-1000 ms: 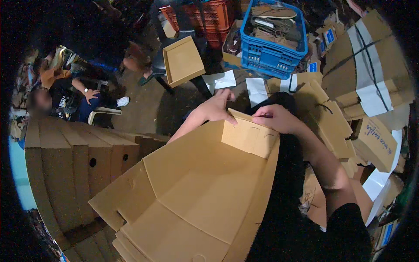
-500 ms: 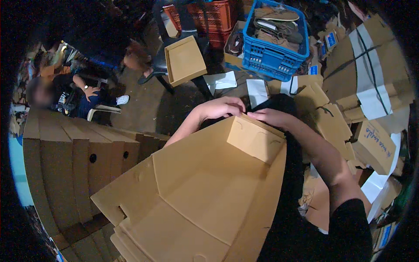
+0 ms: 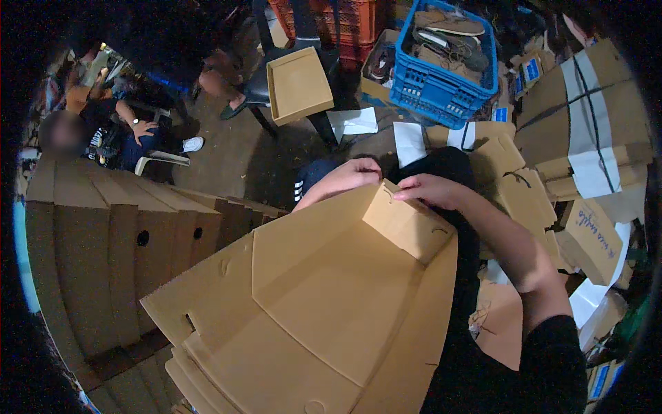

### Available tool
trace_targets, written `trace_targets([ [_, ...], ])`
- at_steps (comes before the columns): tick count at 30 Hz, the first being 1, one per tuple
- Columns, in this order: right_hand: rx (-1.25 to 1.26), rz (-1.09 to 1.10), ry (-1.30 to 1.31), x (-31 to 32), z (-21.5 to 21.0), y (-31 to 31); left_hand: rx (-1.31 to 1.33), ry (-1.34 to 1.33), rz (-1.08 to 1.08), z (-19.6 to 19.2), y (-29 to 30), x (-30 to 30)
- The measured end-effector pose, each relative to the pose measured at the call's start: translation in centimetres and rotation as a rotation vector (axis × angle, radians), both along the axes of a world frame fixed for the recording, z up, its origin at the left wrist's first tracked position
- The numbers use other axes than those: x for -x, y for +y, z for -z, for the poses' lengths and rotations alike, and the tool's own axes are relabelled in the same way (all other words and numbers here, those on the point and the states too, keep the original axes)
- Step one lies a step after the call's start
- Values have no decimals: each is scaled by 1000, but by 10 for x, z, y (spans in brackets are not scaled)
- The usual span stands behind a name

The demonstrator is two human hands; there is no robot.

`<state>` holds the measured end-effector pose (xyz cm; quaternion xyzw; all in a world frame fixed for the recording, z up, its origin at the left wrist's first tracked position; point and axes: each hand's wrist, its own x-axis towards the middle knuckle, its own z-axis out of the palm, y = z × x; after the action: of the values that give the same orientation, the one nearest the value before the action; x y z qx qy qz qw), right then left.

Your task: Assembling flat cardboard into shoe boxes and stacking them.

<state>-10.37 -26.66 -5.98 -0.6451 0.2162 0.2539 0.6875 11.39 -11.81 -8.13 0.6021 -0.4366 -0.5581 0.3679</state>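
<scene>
A partly folded brown cardboard shoebox (image 3: pixel 324 290) lies across my lap, its near end still flat with slots and flaps showing. Its far end wall (image 3: pixel 407 224) stands up, with two curved slits near the fold. My right hand (image 3: pixel 429 190) pinches the top edge of that wall, thumb on the inner side. At the far left corner my left hand (image 3: pixel 358 172) is curled against the outside of the box; its fingertips are partly hidden behind the cardboard.
Stacked brown boxes (image 3: pixel 96 255) stand at left. A shallow cardboard lid (image 3: pixel 300 86) rests on a black chair. Ahead are a blue crate (image 3: pixel 441 96) of shoes and an orange crate (image 3: pixel 355 21). Strapped cardboard (image 3: pixel 586 117) leans at right. One person (image 3: pixel 110 131) sits far left.
My right thumb has come over the end wall's top edge to its inner side. My left hand has shifted slightly down the outside of the corner. The view has tilted a little.
</scene>
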Motion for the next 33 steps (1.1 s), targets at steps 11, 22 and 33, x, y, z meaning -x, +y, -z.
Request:
trace_targets([
  [11,26,211,-75,6,20,13,43,194,-122,22,1,8],
  [22,107,104,1,-4,12,20,36,60,-130,17,4,16],
  [33,185,56,-165,-9,28,18,12,70,-62,17,-2,15],
])
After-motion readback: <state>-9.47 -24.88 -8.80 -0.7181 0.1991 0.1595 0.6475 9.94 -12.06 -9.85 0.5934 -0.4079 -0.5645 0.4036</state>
